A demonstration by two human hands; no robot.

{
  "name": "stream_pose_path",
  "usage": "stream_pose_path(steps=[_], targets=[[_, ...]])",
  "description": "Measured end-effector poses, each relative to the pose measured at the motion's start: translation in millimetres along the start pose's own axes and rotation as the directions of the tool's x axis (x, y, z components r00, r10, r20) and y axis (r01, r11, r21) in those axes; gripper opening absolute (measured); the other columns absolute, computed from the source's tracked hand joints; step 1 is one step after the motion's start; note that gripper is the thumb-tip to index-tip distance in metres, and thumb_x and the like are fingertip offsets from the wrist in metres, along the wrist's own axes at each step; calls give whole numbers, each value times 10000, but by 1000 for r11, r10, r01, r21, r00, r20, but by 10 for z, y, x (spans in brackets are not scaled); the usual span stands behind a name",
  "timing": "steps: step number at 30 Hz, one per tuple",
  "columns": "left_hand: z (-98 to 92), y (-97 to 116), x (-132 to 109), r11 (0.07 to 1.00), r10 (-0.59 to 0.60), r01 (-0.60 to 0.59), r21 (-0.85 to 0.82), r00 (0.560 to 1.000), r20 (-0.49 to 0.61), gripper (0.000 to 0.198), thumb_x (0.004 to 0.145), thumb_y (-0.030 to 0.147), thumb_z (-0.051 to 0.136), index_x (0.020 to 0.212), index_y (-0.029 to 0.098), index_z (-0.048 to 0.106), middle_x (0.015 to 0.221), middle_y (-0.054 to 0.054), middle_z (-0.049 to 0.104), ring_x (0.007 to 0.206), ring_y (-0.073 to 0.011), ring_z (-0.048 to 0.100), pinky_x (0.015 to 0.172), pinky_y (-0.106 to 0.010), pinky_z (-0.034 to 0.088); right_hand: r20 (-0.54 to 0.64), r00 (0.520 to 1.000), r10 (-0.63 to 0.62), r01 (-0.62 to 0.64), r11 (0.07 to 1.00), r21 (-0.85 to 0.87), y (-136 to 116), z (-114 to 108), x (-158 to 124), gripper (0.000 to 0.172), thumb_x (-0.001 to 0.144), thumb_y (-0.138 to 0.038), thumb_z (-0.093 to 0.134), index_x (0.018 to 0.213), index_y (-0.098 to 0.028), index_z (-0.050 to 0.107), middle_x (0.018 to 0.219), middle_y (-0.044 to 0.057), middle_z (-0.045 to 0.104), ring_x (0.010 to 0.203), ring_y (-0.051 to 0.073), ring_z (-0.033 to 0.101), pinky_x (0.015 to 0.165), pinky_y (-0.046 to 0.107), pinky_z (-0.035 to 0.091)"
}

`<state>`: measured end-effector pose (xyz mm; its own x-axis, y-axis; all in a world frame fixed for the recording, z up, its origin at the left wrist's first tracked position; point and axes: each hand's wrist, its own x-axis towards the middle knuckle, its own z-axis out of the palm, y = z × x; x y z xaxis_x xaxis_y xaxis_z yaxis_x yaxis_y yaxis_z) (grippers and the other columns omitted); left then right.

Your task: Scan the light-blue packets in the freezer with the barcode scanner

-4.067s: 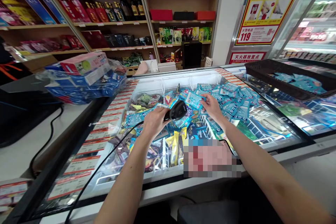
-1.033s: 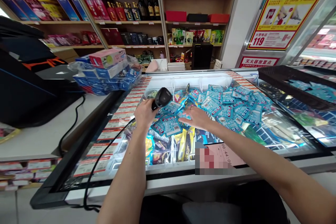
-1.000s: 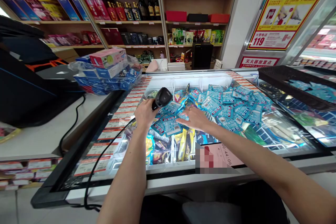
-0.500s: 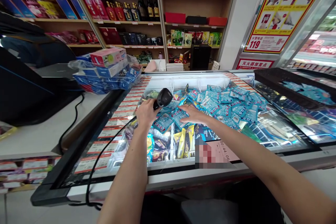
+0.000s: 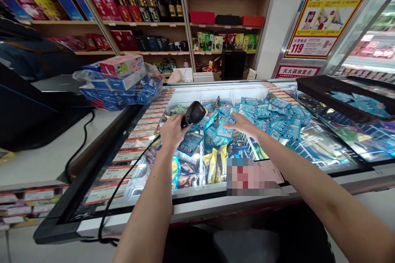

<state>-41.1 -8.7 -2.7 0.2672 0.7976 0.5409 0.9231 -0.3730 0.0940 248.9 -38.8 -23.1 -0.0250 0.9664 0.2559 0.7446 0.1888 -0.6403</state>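
My left hand (image 5: pixel 173 132) is wrapped round the handle of a black handheld barcode scanner (image 5: pixel 195 112), whose head tilts right over the freezer. A black cable (image 5: pixel 123 176) trails from it toward the lower left. The fingers of my right hand (image 5: pixel 242 124) pinch the right edge of a small blue packet (image 5: pixel 225 126), just right of the scanner head. Below and around it lie more blue packets (image 5: pixel 190 144). Behind my right hand spreads a large heap of similar blue packets (image 5: pixel 276 117) on the freezer's glass top.
Wrapped ice creams (image 5: pixel 215 164) show in white wire baskets inside the freezer (image 5: pixel 185 204). A dark tray (image 5: pixel 317 90) with blue packets stands at right. Plastic-wrapped boxes (image 5: pixel 121 76) sit at left beside a dark monitor (image 5: pixel 27 107). Stocked shelves (image 5: pixel 154 24) line the back.
My right hand has moved slightly right and drawn its fingers together on a blue packet, which now stands raised facing the scanner. My left hand keeps the scanner in nearly the same place.
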Motion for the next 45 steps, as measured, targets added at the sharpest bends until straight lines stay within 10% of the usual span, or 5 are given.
stream_pose_path(steps=[5,10,45], targets=[[-8,152,3,993,114,-114,-41,994,0,362,775,369,574,1107,227,558,1042,-64,630,1020,-244,554,749,-305,419,-153,982,108,-67,965,252,256,-282,-70,430,703,-606,574,798,-187,594,726,10,577,625,140,528,547,268,434],[17,308,-7,973,229,-227,-44,972,58,369,779,349,567,1128,231,547,1014,-66,631,991,-237,564,740,-300,417,-304,931,200,-51,899,436,402,-403,-210,584,734,-519,569,1208,-211,426,778,-4,580,556,133,522,513,293,467],[83,861,-4,972,231,-218,-85,951,205,335,774,335,584,1091,224,569,1002,-57,644,932,-229,585,682,-279,427,-424,895,135,-19,964,267,502,-308,-200,347,821,-351,477,1132,-202,519,754,31,608,617,178,553,628,313,441]])
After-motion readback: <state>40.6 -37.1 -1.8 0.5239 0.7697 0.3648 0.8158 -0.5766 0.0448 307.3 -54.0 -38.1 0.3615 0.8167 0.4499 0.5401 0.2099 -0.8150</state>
